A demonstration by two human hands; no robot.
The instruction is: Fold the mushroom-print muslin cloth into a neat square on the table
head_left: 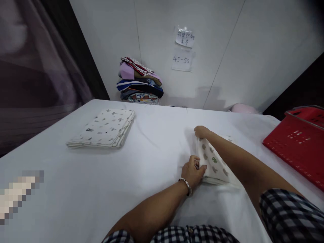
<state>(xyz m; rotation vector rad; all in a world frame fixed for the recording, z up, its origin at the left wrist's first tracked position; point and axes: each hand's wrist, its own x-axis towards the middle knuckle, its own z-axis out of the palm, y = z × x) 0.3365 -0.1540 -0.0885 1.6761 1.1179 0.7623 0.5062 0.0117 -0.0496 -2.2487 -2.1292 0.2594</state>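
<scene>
A white cloth (211,163) printed with small brown and green motifs lies folded in layers on the table, right of centre. At its near left corner, my left hand (193,171) grips the edge between thumb and fingers; a bracelet circles the wrist. My right hand (201,132) is closed on the far left corner of the same cloth, and the right forearm crosses over it, hiding part of it. Farther left rests a neatly folded white cloth (107,127) with small dark and green prints, apart from both hands.
A white-covered table (141,175) spreads under everything. On the right stands a red plastic basket (296,141) with a metal handle. Behind the table's far edge rises a pile of folded fabrics (140,82) against the wall. Paper signs (182,60) hang there. A pixelated patch covers the lower left.
</scene>
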